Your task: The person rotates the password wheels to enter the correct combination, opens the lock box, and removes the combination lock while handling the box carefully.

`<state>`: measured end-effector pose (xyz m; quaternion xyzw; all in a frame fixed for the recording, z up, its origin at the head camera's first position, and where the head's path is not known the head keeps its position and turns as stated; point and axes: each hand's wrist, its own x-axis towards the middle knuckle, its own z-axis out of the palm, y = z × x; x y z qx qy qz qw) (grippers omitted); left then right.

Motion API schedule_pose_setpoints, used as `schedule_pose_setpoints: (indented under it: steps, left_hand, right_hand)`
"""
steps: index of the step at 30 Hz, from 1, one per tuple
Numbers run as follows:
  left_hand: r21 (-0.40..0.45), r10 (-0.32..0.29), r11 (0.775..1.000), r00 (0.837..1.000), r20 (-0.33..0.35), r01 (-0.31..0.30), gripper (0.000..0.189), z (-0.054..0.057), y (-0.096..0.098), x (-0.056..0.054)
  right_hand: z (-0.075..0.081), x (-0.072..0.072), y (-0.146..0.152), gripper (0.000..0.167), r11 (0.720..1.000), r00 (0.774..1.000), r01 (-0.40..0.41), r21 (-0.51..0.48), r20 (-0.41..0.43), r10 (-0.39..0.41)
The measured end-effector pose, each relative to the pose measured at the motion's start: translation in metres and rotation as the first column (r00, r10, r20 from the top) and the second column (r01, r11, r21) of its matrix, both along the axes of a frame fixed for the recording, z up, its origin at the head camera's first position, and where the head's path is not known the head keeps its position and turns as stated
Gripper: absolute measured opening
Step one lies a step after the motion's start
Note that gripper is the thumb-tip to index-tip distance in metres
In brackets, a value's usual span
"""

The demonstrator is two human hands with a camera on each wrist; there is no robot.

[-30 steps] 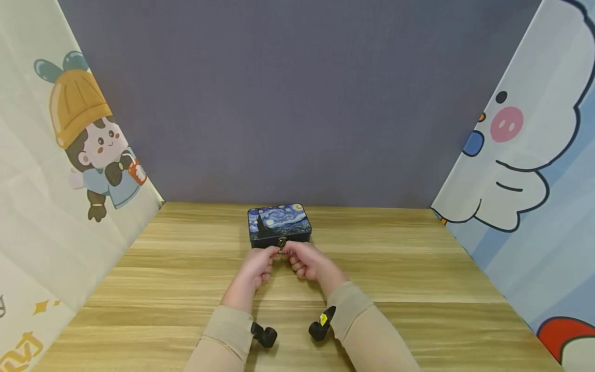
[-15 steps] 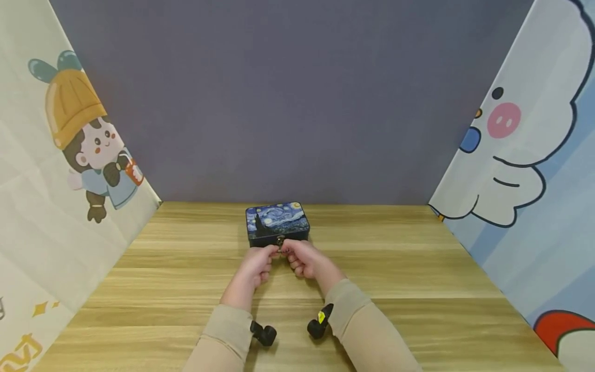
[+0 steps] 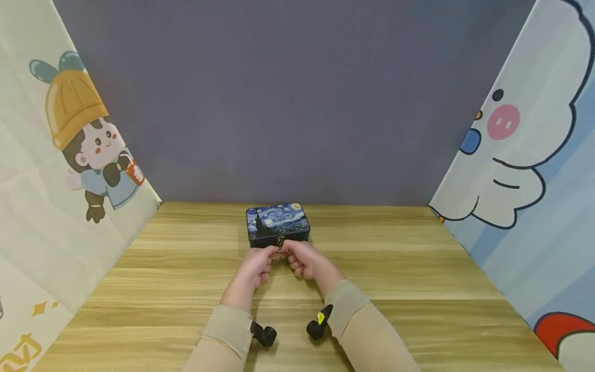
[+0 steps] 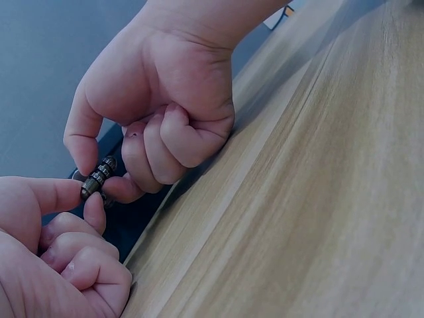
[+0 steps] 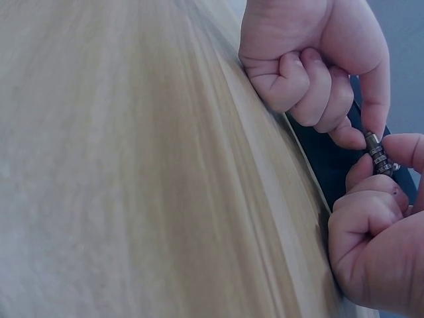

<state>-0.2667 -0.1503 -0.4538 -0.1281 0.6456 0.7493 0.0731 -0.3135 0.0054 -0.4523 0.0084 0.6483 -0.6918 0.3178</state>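
Note:
A small tin box (image 3: 278, 219) with a starry-night painting on its closed lid sits towards the back of the table. At its front hangs a small bronze combination padlock (image 4: 99, 177) with ringed number dials, below a metal clasp (image 3: 281, 240). My left hand (image 3: 256, 264) pinches one end of the padlock between thumb and forefinger. From the other side, the thumb and forefinger of my right hand (image 3: 308, 259) pinch the dial end. Both hands keep their other fingers curled in, close over the tabletop. In the right wrist view the padlock (image 5: 379, 155) shows between the fingertips; its shackle is mostly hidden.
The wood-grain table (image 3: 186, 289) reaches back to a grey panel (image 3: 297, 103). Printed cloths with cartoon figures hang at the left (image 3: 28, 155) and right (image 3: 548, 206). Black wrist cameras stick out from both sleeves, the left camera (image 3: 265, 335) and right camera (image 3: 317, 328).
The head view has shifted very slightly. Both hands stay at the padlock with almost the same finger placement, and the box has not moved on the table.

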Motion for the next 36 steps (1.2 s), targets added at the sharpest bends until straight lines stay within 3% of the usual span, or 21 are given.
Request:
schedule_pose_setpoints:
  steps: [13,36]
  left_hand:
    - [0.002,-0.001,1.0,1.0,0.006,0.001,0.028,0.001,-0.0004,0.0004]
    - [-0.001,0.011,1.0,1.0,0.002,-0.011,0.029,0.0005,0.0011,0.0014]
  right_hand:
    - [-0.0002,0.0004,-0.0009,0.022,1.0,1.0,0.006,0.003,-0.007,-0.006]
    - [0.002,0.0017,0.0015,0.018,0.999,0.999,-0.034,-0.006,0.014,0.034]
